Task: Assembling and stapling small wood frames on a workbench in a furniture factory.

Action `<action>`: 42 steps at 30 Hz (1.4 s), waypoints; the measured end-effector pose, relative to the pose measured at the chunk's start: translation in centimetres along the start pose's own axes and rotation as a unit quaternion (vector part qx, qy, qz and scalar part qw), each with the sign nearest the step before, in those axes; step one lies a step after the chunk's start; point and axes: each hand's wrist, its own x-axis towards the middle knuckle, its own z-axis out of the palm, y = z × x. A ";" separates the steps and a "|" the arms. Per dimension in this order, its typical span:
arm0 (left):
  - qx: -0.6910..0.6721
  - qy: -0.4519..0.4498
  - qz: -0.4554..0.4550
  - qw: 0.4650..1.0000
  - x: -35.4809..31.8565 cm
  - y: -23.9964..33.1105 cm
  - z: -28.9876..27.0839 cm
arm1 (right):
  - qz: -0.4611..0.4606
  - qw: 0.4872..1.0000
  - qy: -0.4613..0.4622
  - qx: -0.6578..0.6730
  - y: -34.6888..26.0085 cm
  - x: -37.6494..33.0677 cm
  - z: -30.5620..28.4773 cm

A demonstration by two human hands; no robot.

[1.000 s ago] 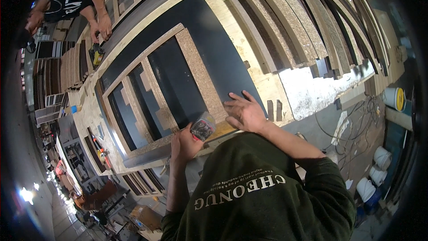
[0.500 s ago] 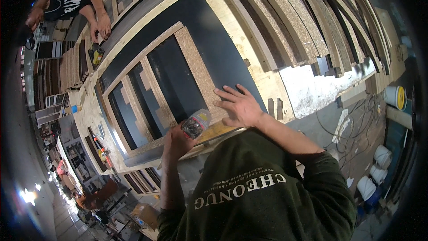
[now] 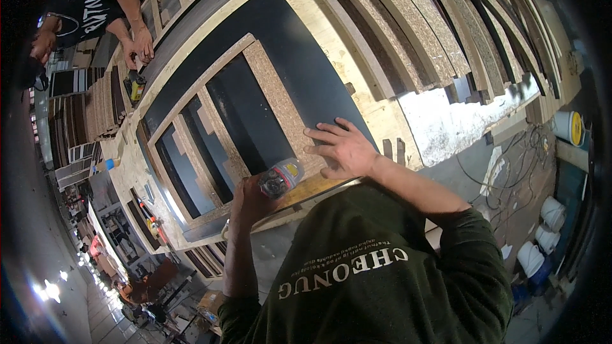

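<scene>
My left hand (image 3: 250,200) is wrapped round a clear plastic bottle (image 3: 282,177) with a reddish band, its base turned up. The bottle is over the near right corner of a particleboard frame (image 3: 271,83); its lower end is hidden. My right hand (image 3: 347,151) lies with fingers spread on the frame's right rail, close to the bottle, and holds nothing. The frame has several crosspieces and rests on a dark board (image 3: 303,44) with rounded corners. Small wood blocks are set against the crosspieces.
A plywood worktop (image 3: 338,64) carries the board. Several particleboard strips (image 3: 389,19) are stacked at the right. Far left, another person's hands (image 3: 141,48) are near a yellow-and-black tool (image 3: 134,86). Cables (image 3: 510,165) and buckets (image 3: 530,261) are on the floor at right.
The view has shifted slightly. Both hands keep nearly the same places on the frame, and my left hand still grips the bottle.
</scene>
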 end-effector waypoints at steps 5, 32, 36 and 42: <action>0.003 -0.004 -0.006 1.000 0.0 1.1 -0.5 | 0.003 1.000 0.001 0.002 0.2 0.0 0.2; -0.017 -0.033 -0.008 0.999 0.0 0.0 0.3 | -0.009 1.000 0.013 0.023 0.5 0.0 0.1; -0.035 -0.039 -0.017 0.998 0.4 0.7 0.5 | -0.005 0.999 0.010 0.031 0.7 0.0 0.2; 0.004 -0.050 -0.025 0.998 0.3 1.1 0.4 | -0.006 0.999 0.017 0.026 0.7 -0.1 0.5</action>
